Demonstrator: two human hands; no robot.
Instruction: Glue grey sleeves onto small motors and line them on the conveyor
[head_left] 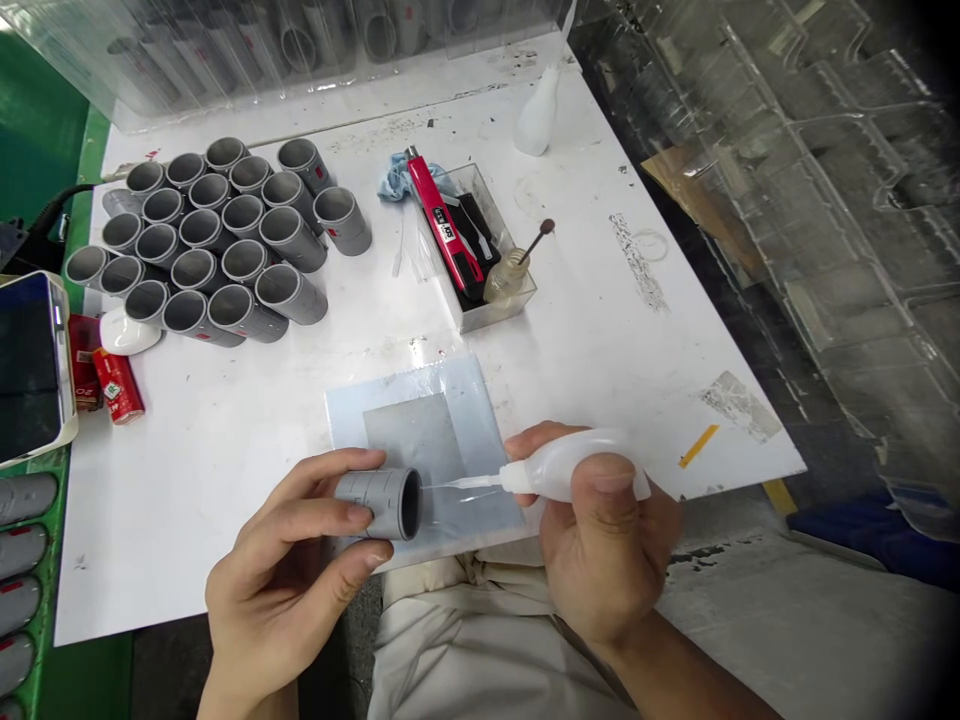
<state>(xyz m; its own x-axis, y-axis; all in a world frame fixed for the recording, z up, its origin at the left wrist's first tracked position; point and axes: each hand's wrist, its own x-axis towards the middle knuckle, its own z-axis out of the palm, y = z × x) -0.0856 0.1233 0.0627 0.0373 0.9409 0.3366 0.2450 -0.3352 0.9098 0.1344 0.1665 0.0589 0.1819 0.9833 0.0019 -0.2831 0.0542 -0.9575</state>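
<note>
A white work surface (615, 330) fills the view, with clear acrylic bins (787, 180) beyond it and to the right. Just above its near edge, the left hand (281, 570) wraps a firm, curved grip around a grey plastic pipe sleeve (375, 503), with the open end turned to the right. The right hand (607, 530) has a narrower grip on a white squeeze bottle (570, 468), held on its side with the thumb on top. The bottle's thin clear nozzle (461, 483) reaches the rim of the sleeve's mouth. Both hands are over a pale blue plastic mat (465, 400) with a grey square (409, 440) on it. Farther up the surface, a cluster of matching grey sleeves (217, 240) lies on their sides. To its right, a clear tray (480, 300) holds a red utility knife (439, 220) and a small glass jar (506, 275) with a brush, and a blue cloth (409, 178) lies against the tray. A white plastic bottle (536, 115) stands beyond. At the left edge are a phone (30, 365) and red packets (116, 385), with more grey sleeves (26, 560) in a row below them.
</note>
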